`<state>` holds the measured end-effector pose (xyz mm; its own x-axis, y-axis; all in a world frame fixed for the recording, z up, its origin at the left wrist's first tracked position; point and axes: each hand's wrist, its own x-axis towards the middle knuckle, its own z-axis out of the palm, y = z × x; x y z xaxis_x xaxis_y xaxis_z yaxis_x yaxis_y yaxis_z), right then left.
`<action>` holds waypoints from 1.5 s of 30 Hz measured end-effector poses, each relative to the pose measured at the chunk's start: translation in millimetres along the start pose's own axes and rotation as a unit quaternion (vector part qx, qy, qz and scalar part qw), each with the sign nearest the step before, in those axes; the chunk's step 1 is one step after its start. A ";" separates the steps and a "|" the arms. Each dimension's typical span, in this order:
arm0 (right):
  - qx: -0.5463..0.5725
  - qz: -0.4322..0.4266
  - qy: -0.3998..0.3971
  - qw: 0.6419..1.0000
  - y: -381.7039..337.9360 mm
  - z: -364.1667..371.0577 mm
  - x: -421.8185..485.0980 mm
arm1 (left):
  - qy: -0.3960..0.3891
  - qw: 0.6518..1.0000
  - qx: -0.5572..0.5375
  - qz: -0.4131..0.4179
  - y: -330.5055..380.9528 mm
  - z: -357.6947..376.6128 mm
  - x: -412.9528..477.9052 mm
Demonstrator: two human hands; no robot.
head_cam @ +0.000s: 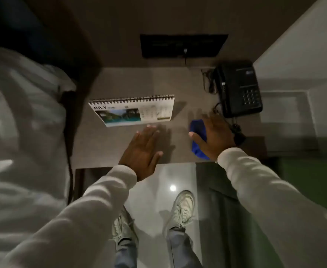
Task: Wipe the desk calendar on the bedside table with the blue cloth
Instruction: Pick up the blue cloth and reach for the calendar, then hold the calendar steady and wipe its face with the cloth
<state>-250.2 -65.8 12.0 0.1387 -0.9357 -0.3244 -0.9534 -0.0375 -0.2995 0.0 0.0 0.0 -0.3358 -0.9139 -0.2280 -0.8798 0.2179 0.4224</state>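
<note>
Your cloth (197,140) is bright blue. The calendar (131,111) is white with black rings on top, a blue and green picture, and black letters. The bench (120,147) is grey-brown. The phone (238,89) is black. Your sleeves (104,192) are white, your shoes (182,207) pale grey, and the floor (153,182) is shiny grey.

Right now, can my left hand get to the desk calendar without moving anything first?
Probably yes. The left hand lies open and flat on the bedside table, fingertips just short of the desk calendar, with bare tabletop between. The blue cloth sits off under the right hand.
</note>
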 end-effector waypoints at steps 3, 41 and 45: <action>-0.045 0.045 -0.004 0.998 7.9 48.4 -0.2 | -0.012 1.000 0.005 -0.022 -16.7 41.1 6.0; 0.420 0.154 0.263 0.855 -175.2 99.1 -46.4 | 0.084 0.970 0.193 0.123 -123.5 -109.0 15.1; 0.442 0.135 0.351 0.815 -197.1 98.4 -23.4 | 0.024 0.934 0.262 0.242 -135.9 -126.5 61.1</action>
<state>-39.2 -2.0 -9.6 -0.5275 -0.8495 0.0139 -0.3159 0.1809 -0.9314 141.6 -128.8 39.7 -0.7329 -0.6760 -0.0768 -0.6764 0.7361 -0.0251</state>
